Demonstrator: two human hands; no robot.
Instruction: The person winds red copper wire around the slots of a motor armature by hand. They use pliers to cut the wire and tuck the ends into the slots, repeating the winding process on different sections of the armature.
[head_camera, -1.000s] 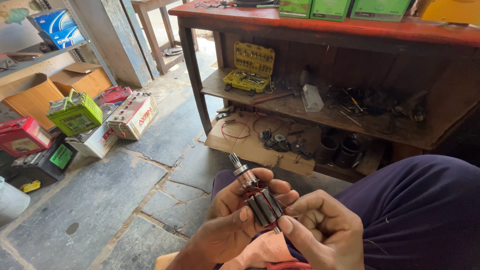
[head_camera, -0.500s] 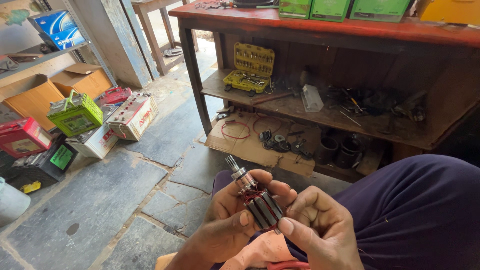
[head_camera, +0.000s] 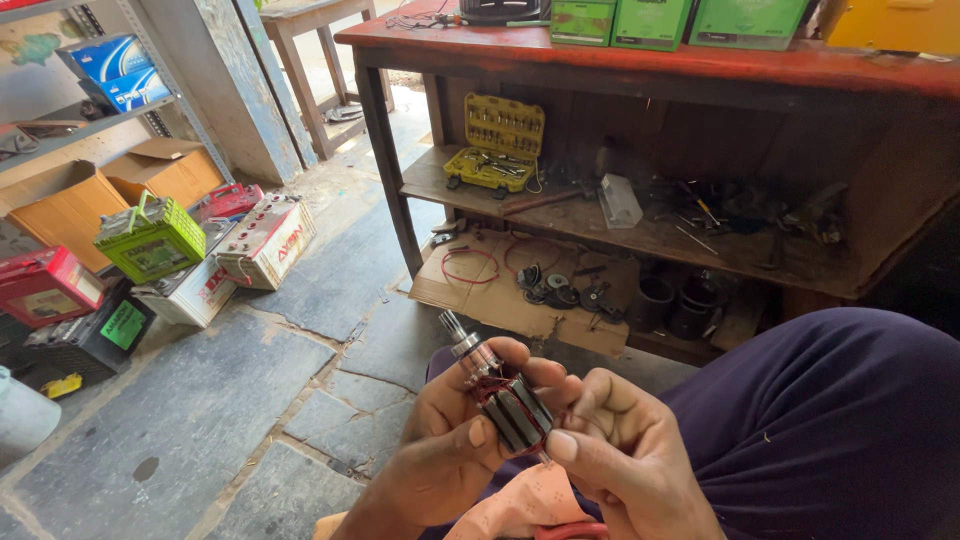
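Observation:
A small motor armature (head_camera: 500, 392), with a steel shaft pointing up-left, red windings and a dark slotted core, sits between both hands low in the head view. My left hand (head_camera: 450, 445) grips it from the left, thumb pressed on the core. My right hand (head_camera: 625, 455) holds the core's right side with thumb and fingers. A pinkish-orange cloth (head_camera: 520, 505) lies just under the hands, over my lap in dark purple trousers (head_camera: 830, 440).
A red-topped wooden workbench (head_camera: 640, 70) stands ahead, with a yellow tool case (head_camera: 495, 145) and loose tools on its lower shelf. Cardboard with wire and black parts (head_camera: 520, 285) lies on the stone floor. Several batteries (head_camera: 150, 240) and cartons sit at the left.
The armature has shifted slightly in my hands, and my fingers have readjusted around its core. The hands stay in the same place.

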